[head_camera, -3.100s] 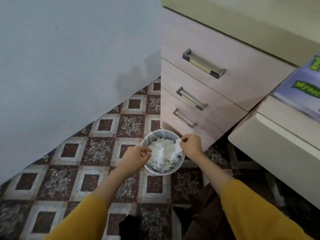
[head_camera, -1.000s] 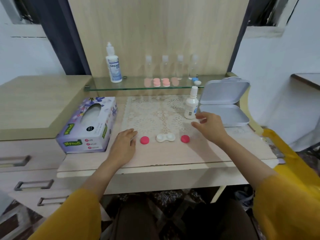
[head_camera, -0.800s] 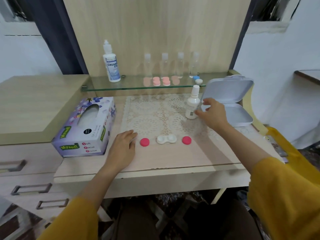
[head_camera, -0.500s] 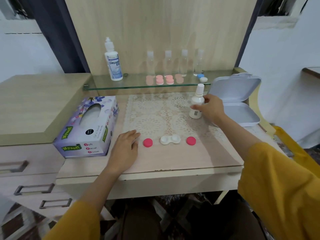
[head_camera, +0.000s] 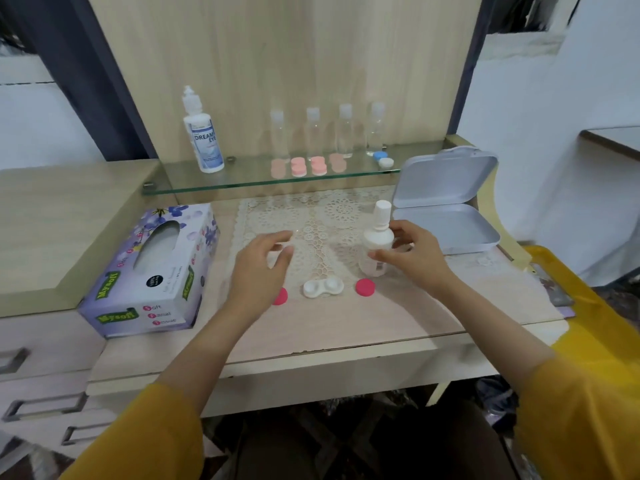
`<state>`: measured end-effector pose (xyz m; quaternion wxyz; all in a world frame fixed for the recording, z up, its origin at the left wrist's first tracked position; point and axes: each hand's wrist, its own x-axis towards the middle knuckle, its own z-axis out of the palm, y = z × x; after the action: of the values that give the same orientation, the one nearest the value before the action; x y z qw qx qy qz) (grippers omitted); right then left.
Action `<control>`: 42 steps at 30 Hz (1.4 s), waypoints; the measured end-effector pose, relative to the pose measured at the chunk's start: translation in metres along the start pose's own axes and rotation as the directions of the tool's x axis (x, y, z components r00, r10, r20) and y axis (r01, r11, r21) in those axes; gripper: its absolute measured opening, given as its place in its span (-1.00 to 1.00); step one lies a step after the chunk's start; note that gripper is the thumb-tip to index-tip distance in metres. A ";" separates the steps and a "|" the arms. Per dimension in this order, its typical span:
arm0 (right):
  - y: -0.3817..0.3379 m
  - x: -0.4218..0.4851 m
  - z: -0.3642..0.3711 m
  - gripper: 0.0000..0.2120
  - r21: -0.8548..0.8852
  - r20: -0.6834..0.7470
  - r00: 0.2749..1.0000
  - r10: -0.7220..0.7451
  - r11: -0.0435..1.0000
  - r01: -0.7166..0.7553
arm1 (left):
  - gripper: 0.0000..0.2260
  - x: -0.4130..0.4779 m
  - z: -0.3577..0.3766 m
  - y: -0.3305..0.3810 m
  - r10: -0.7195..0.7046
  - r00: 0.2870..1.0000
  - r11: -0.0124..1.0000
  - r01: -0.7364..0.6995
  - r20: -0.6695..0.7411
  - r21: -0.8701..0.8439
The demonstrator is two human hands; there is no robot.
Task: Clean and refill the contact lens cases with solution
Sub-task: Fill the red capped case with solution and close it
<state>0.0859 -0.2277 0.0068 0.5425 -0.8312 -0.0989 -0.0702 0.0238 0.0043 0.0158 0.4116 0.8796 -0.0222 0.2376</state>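
- Two mustard-yellow sleeves reach forward from the bottom edge, over a pale wooden desk.
- Towards the front of the desk, a small white twin-well contact lens case lies open with its wells uncovered. It sits at the near edge of a cream lace mat.
- A pink round cap lies just right of the case. A second pink cap lies to the case's left, partly hidden by the left hand.
- The left hand is over the left part of the mat, with fingers loosely spread and holding nothing. It is blurred, and whether it touches the mat cannot be told.
- The right hand has its thumb and fingers curled round a small white plastic bottle with a tall white cap. The bottle is upright, just behind the right-hand pink cap. Whether its base rests on the mat cannot be told.
- On the left of the desk sits a lilac flowered cardboard tissue box.
- On the right, behind the right hand, a pale hinged plastic box stands open.
- Farthest back, a glass shelf carries these things:
  - a large white solution bottle with a blue label
  - four small clear bottles
  - pink lens cases
  - a blue and white case
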 end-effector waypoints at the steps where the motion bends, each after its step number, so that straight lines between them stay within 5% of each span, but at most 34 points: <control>1: 0.001 -0.003 0.000 -0.62 0.023 0.005 1.000 -0.009 1.000 0.009 | -0.79 0.006 0.005 0.015 0.057 0.998 0.998 -0.056 0.024 -0.035; 9: 0.011 -0.016 0.003 -0.60 0.185 0.030 0.999 -0.021 0.983 0.015 | -0.56 0.052 0.047 0.089 0.353 0.859 0.931 -0.360 0.371 -0.052; 14: 0.013 -0.015 0.005 -0.59 0.212 0.023 0.999 -0.029 0.977 0.024 | -0.81 0.064 0.058 0.091 0.291 0.879 0.947 -0.322 0.377 0.019; 17: 0.013 -0.016 0.005 -0.59 0.225 0.020 0.999 -0.030 0.974 0.025 | -0.77 0.067 0.056 0.089 0.245 0.893 0.965 -0.261 0.377 -0.010; 21: 0.013 -0.017 0.005 -0.61 0.273 0.025 0.999 -0.025 0.962 0.017 | -0.64 0.064 0.047 0.088 0.287 0.827 0.958 -0.245 0.483 -0.150; 27: 0.012 -0.021 0.009 -0.62 0.327 0.008 1.000 -0.007 0.945 0.004 | -0.88 0.065 0.055 0.085 0.300 0.888 0.951 -0.307 0.349 -0.037; 30: 0.012 -0.022 0.011 -0.62 0.344 -0.004 1.000 0.011 0.939 -0.009 | -0.84 0.066 0.060 0.084 0.278 0.923 0.957 -0.289 0.265 0.005; 34: 0.009 -0.022 0.012 -0.63 0.319 -0.011 1.000 0.020 0.948 -0.016 | -0.76 0.065 0.057 0.087 0.223 0.966 0.975 -0.224 0.129 -0.010; 42: 0.009 -0.024 0.014 -0.62 0.324 -0.007 1.000 0.024 0.946 -0.021 | -0.81 0.043 0.022 0.054 0.036 0.995 0.993 -0.026 0.088 -0.113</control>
<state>0.0644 -0.2205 -0.0124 0.6730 -0.7315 -0.0966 -0.0514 0.0582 -0.0407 0.0613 0.4548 0.8646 -0.0676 0.2028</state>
